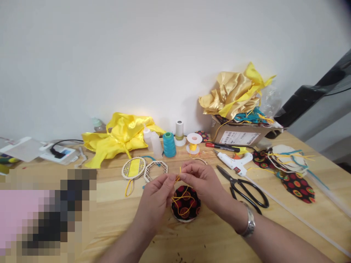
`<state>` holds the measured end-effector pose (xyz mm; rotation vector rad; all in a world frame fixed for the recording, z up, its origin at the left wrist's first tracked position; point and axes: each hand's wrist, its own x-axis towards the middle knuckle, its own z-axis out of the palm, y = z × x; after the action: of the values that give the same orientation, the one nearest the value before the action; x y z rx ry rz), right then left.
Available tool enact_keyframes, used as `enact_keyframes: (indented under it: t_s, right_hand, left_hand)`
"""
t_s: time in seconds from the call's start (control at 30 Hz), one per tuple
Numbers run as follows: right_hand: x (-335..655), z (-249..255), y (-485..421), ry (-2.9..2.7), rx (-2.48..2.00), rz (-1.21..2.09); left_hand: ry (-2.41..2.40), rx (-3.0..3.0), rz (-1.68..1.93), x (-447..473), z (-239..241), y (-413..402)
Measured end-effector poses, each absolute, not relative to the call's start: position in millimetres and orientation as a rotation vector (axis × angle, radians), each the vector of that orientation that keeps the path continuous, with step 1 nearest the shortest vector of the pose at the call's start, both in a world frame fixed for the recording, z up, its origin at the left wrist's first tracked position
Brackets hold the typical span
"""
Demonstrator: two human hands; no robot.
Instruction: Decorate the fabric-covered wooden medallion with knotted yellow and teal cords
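Both hands meet fingertip to fingertip above the wooden table. My left hand [160, 190] pinches a thin yellow cord [179, 199] between thumb and forefinger. Right beside it, my right hand [201, 180] is closed on the same cord, and a short end sticks up between the fingers. Loose loops of the cord hang down over a round pad [189, 210] covered in black fabric with a red and orange pattern. The pad lies on the table just below my hands. Exactly how the cord runs between the fingertips is hidden.
Black-handled scissors [244, 188] and a white glue gun [234, 160] lie right. Behind stand a teal thread spool [169, 145], a yellow cord spool [194, 143] and a cardboard box [236, 133] of fabric. Wooden lattice frames [134, 168] and yellow satin [117, 137] lie left.
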<state>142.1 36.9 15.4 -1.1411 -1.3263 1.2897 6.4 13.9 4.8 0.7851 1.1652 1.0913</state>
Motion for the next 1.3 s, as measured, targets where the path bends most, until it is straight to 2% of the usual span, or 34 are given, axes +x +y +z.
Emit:
enact_keyframes:
  t_s: [0.33, 1.0, 1.13, 1.3]
  right_hand:
    - [145, 14, 37, -1.506, -1.115, 1.085]
    - [147, 5, 43, -1.558, -1.083, 1.207]
    - [148, 5, 42, -1.602, -1.079, 1.162]
    - [149, 5, 41, -1.642, -1.017, 1.063]
  left_hand:
    - [1.131, 0.7, 1.007, 3, 7, 18]
    - [1.064, 0.533, 0.952, 2, 6, 18]
    - [1.105, 0.751, 1.023, 4, 8, 14]
    - [1.359, 1.338, 1.182, 3, 7, 10]
